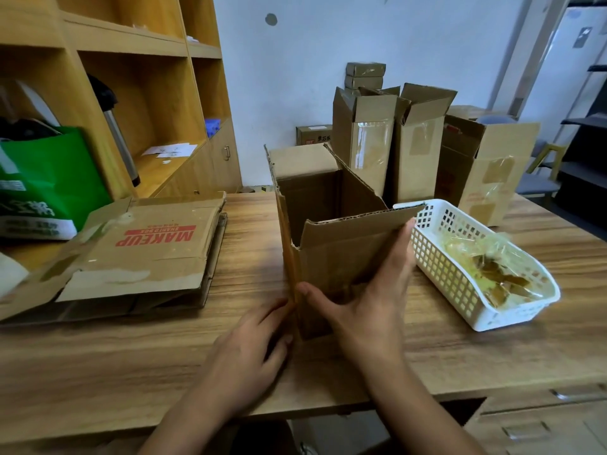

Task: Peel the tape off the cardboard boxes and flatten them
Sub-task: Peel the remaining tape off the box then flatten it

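Both touch box (pixel 341 247) near corner: right grip (pixel 371 303) flat, released; left grip (pixel 249 353) unclear.

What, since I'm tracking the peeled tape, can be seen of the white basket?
The basket is white plastic, oblong, with lattice walls and a solid rim. It sits upright on the table, right of the open box, whose flap crosses its far corner. Inside lies crumpled clear, yellowish tape with brown scraps. The right hand is close; contact unclear.
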Action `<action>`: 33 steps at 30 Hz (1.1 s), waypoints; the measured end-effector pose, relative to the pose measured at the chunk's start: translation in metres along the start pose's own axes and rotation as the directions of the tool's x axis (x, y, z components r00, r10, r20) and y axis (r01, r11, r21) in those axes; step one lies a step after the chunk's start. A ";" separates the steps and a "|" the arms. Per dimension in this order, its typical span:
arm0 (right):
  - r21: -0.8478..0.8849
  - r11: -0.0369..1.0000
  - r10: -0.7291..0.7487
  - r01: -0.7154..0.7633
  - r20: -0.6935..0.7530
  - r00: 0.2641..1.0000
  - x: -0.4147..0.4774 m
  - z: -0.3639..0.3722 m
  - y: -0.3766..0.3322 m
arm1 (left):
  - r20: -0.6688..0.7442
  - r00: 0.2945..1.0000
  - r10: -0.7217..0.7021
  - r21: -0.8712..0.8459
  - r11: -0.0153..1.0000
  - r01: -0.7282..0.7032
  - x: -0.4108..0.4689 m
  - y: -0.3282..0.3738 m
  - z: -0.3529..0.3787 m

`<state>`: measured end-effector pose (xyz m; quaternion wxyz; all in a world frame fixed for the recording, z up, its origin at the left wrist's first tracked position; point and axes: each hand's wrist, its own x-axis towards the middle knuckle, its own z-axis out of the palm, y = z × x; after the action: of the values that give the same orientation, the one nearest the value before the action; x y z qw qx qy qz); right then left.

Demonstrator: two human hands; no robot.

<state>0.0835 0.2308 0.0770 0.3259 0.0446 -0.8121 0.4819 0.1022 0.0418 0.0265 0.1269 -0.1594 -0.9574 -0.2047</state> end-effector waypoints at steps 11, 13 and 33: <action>-0.027 0.999 0.042 -0.042 0.000 0.999 0.003 0.009 0.003 | 0.042 0.997 0.065 -0.020 0.998 -0.064 0.000 0.001 -0.004; -0.005 0.999 0.053 -0.053 -0.006 0.999 0.005 0.008 0.007 | 0.060 0.995 0.079 -0.007 0.997 -0.079 0.000 0.001 -0.004; 0.312 0.652 0.368 -0.691 0.667 0.648 0.085 -0.073 0.055 | -0.173 0.929 0.327 0.112 0.944 -0.311 0.026 0.019 -0.068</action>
<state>0.0309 0.3402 0.1077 -0.1115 0.0191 -0.6713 0.7325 0.0971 0.0357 0.1019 0.2554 -0.2875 -0.9099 -0.1558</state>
